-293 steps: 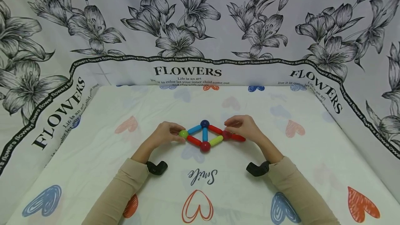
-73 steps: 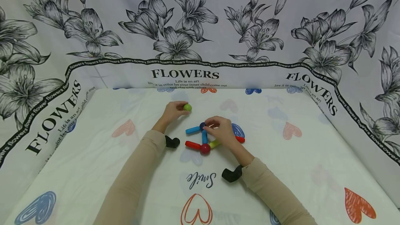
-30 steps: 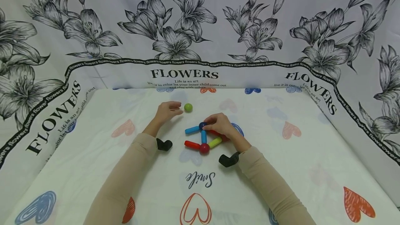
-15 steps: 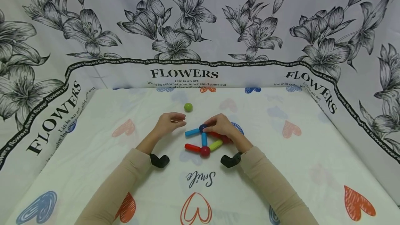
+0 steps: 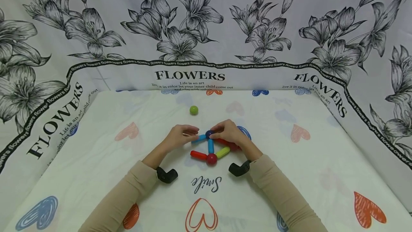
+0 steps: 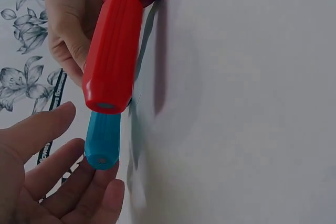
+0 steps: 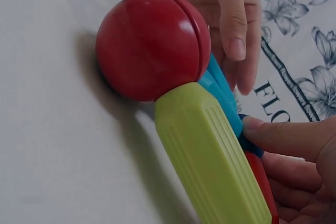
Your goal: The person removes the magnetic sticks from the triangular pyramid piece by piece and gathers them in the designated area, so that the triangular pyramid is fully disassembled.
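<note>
Magnetic rods and balls are joined on the cloth. My right hand [image 5: 229,132] pinches the dark blue ball [image 5: 209,134] between thumb and fingers. From that ball a light blue rod [image 5: 201,138] points left, and its free end lies by the fingers of my left hand [image 5: 178,138]; in the left wrist view that hand's thumb stands apart from the rod. Another blue rod [image 5: 210,146] runs down to the red ball [image 5: 211,159], which bears a red rod [image 5: 198,155] on its left and a yellow-green rod [image 5: 223,152] on its right. Red pieces at right are partly hidden by my right hand.
A loose green ball [image 5: 194,110] lies farther back on the heart-printed white cloth [image 5: 161,207]. Behind it hangs a white curtain [image 5: 231,46] with black flower prints. Black wrist devices [image 5: 166,175] stick out from both sleeves.
My left hand took the green ball off, set it down farther back and let go. It has since come down to the blue rod's end. My right hand keeps hold of the dark blue ball.
</note>
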Available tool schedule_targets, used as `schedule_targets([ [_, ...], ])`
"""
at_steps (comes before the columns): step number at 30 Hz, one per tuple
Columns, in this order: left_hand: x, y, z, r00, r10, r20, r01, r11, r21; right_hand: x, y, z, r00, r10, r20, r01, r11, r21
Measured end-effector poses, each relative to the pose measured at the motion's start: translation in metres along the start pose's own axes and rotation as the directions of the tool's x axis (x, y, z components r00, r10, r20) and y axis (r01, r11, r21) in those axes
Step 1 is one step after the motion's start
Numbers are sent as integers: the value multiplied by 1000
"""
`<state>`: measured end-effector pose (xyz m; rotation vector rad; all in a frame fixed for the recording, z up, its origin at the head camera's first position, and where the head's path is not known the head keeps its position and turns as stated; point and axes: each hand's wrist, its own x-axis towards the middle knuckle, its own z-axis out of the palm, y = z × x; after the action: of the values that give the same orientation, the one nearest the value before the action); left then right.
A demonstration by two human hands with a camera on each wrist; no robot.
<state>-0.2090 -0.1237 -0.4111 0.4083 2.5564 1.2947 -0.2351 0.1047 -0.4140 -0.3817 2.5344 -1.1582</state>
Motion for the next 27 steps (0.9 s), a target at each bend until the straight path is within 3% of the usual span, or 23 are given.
schedule_targets([
  [6, -1, 0, 4, 998, -35, 56, 33, 999, 38, 0, 1, 1, 1000, 3, -1, -3, 1000, 4],
  [12, 0, -1, 5, 997, -52, 59, 50, 998, 42, 0, 1, 1, 1000, 2, -1, -2, 1000, 8],
  [27, -2, -3, 4, 998, -19, 64, 16, 998, 56, 2, -1, -1, 1000, 17, 10, -17, 1000, -5],
])
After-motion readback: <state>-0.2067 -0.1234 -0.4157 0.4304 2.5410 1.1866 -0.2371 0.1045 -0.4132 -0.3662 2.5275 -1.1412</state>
